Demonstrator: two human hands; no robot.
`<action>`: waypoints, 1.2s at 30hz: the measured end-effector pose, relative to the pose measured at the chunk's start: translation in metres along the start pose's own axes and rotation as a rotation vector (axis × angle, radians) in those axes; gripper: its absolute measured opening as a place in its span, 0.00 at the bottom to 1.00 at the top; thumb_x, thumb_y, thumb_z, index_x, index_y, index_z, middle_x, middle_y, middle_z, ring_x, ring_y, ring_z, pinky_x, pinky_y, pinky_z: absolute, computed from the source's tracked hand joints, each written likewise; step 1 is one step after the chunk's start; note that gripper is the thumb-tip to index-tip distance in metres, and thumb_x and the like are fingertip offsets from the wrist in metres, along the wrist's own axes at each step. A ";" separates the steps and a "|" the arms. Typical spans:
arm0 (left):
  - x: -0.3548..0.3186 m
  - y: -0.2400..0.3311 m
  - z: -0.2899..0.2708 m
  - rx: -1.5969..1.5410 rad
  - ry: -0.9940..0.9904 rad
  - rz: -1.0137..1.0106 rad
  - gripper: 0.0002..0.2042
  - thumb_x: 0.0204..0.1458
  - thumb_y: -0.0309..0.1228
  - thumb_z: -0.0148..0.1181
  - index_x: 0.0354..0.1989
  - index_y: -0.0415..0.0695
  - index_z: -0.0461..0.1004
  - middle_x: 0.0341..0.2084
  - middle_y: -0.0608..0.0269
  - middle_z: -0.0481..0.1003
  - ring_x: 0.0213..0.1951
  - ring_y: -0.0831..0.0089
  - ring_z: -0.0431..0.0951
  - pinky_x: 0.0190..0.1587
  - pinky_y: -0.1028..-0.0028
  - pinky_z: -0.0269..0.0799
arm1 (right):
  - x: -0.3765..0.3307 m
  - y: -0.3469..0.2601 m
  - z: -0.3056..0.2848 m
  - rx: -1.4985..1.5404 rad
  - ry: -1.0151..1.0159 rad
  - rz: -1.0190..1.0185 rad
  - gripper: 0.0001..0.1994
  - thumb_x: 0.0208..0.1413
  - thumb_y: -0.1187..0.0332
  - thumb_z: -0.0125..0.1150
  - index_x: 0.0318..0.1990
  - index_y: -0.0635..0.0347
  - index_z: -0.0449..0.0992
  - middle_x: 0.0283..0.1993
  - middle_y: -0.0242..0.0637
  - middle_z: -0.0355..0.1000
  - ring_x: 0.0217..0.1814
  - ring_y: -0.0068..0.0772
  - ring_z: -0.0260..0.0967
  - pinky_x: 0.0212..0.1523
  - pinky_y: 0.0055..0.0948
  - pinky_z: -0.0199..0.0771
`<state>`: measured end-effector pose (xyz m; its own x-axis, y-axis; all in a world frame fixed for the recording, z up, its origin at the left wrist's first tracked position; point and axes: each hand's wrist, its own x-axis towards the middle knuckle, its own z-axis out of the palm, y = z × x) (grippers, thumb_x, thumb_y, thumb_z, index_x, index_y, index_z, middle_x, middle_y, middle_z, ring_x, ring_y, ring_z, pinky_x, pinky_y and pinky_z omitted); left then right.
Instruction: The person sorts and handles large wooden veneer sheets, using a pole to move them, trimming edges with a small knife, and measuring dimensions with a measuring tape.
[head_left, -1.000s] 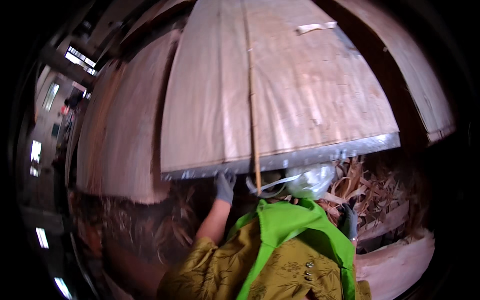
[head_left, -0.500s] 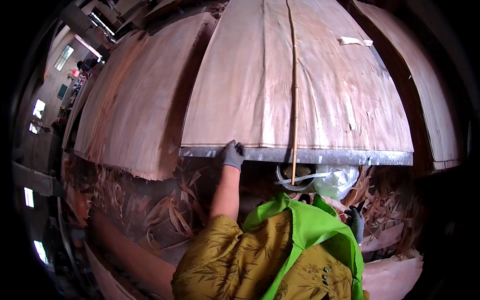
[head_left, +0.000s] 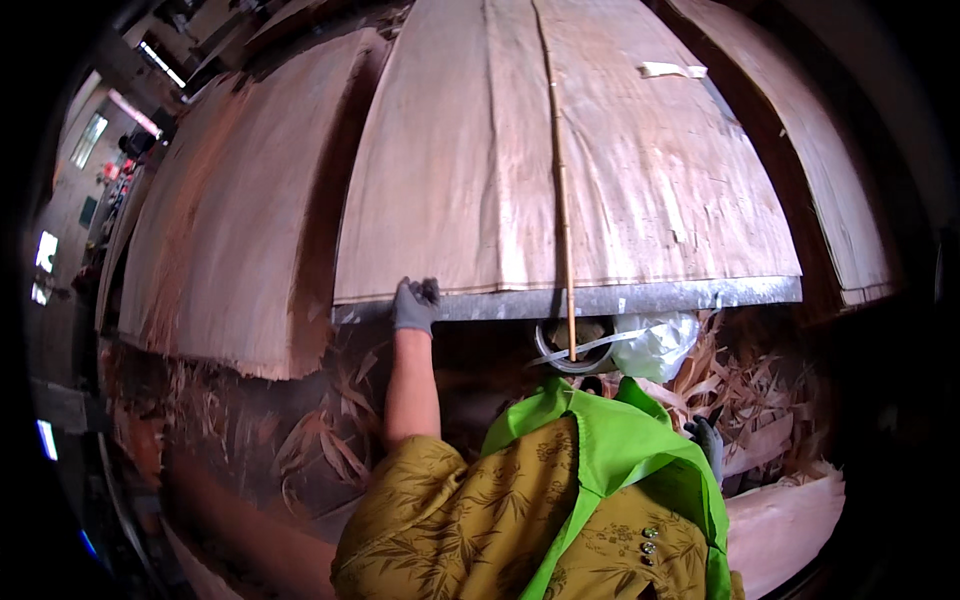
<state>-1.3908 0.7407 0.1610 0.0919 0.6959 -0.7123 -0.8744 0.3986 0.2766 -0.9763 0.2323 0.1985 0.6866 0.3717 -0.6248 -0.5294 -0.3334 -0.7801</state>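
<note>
The veneer sheet [head_left: 560,170] lies flat on the metal-edged table [head_left: 650,298] ahead of me, and I see its near left corner pinched in my gloved left hand [head_left: 414,304], fingers closed over the edge. Half a second ago that hand gripped further in from the corner. A bamboo stick [head_left: 560,200] crosses the sheet. My right hand [head_left: 708,440] hangs low beside the green apron [head_left: 620,450]; I cannot tell its grip.

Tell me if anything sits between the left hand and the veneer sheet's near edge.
Nothing visible does. The grey-gloved left hand already rests on the near edge of the large, thin wooden veneer sheet, at the grey metal table rim.
</note>
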 end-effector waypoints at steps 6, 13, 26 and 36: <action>-0.052 -0.118 0.014 0.217 -0.083 -0.287 0.14 0.55 0.39 0.49 0.21 0.43 0.66 0.19 0.54 0.72 0.24 0.59 0.73 0.31 0.60 0.75 | -0.030 -0.016 0.026 0.094 -0.002 0.048 0.09 0.55 0.65 0.53 0.41 0.57 0.71 0.24 0.31 0.73 0.10 0.14 0.51 0.11 0.15 0.50; -0.028 -0.138 0.009 0.004 -0.200 -0.154 0.09 0.49 0.37 0.58 0.33 0.46 0.72 0.29 0.67 0.74 0.30 0.71 0.74 0.31 0.75 0.77 | -0.025 0.010 0.020 0.092 0.033 0.017 0.07 0.55 0.67 0.52 0.39 0.57 0.69 0.22 0.34 0.72 0.09 0.16 0.52 0.10 0.15 0.51; 0.056 0.069 -0.020 0.434 0.014 0.467 0.26 0.55 0.45 0.35 0.54 0.40 0.65 0.53 0.55 0.67 0.54 0.56 0.64 0.58 0.55 0.55 | -0.036 -0.004 0.030 0.022 -0.018 -0.078 0.07 0.52 0.67 0.54 0.33 0.60 0.70 0.21 0.37 0.71 0.10 0.20 0.55 0.12 0.19 0.52; 0.076 0.101 -0.027 0.460 0.170 0.396 0.26 0.54 0.44 0.34 0.54 0.37 0.64 0.53 0.52 0.66 0.56 0.58 0.63 0.60 0.64 0.55 | -0.052 -0.019 0.017 0.033 0.024 0.026 0.09 0.54 0.65 0.53 0.37 0.60 0.73 0.27 0.36 0.74 0.15 0.18 0.58 0.15 0.18 0.55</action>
<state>-1.4851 0.8176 0.1172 -0.3070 0.7539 -0.5809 -0.5289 0.3723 0.7627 -1.0108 0.2337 0.2451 0.6839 0.3425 -0.6442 -0.5630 -0.3138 -0.7645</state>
